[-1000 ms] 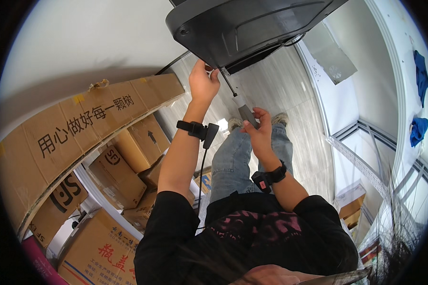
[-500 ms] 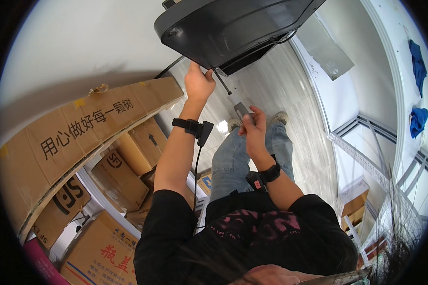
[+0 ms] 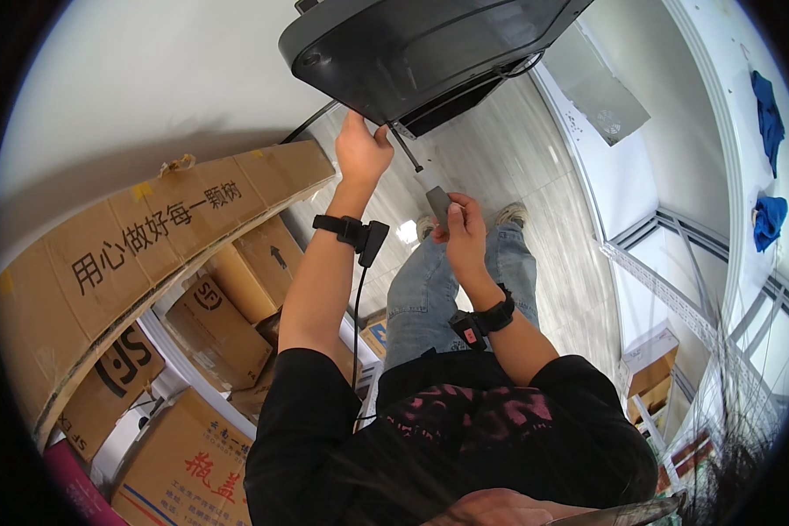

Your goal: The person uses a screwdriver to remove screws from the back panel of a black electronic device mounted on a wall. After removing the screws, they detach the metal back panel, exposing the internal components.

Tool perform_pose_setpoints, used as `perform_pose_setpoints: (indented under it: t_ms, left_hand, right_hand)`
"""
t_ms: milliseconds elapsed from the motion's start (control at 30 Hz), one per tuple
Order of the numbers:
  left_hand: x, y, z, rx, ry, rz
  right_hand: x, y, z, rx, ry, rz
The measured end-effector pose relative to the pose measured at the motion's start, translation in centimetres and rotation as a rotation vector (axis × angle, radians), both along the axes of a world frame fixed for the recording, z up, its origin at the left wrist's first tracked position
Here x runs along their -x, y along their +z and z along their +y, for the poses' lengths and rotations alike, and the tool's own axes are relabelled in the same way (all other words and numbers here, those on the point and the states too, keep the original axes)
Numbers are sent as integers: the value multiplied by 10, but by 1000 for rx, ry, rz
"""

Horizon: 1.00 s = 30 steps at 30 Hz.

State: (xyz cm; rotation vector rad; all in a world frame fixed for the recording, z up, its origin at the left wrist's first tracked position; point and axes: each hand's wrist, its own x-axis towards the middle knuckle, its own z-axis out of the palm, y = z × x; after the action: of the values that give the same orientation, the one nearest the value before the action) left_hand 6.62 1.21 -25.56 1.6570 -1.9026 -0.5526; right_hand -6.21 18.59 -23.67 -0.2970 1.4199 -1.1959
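At the top of the view hangs a large black plastic casing (image 3: 412, 66). My left hand (image 3: 361, 153) is raised to its lower edge, with the fingers gripping over the rim and partly hidden behind it. Next to my left thumb a thin dark rod (image 3: 404, 147) sticks out from the casing and ends in a small knob. My right hand (image 3: 465, 230) is closed around a flat grey handle (image 3: 439, 208), its upper end pointing toward the rod tip. Something pale and thin seems to extend from that end, but its shape is unclear.
Cardboard boxes (image 3: 219, 329) fill a shelf at the left, behind a long cardboard strip (image 3: 162, 215). A metal rack (image 3: 666, 272) and blue cloths (image 3: 770, 223) are at the right. A grey panel (image 3: 600, 88) leans at the far right. Pale flooring (image 3: 552, 210) lies below.
My right hand has turned slightly, and the grey handle has shifted a little left, showing more of its side. My left hand keeps its hold on the casing. The whole view has shifted slightly.
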Motion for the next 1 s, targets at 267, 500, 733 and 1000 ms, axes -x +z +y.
perform_pose_setpoints:
  t_ms: [267,500,733,1000]
  left_hand:
    - [0,2,0,-50,10,-40]
    - [0,2,0,-7,2,-40]
    - [0,1,-1,-27,14,-12]
    - [-2,-3,-3,82,-8,-13]
  right_hand:
    - [0,4,-6,15,-34,30]
    - [10,10,-10,-22,-14,-131]
    - [7,4,-5,5,-63,-45]
    - [6,8,-7,18,-40,4]
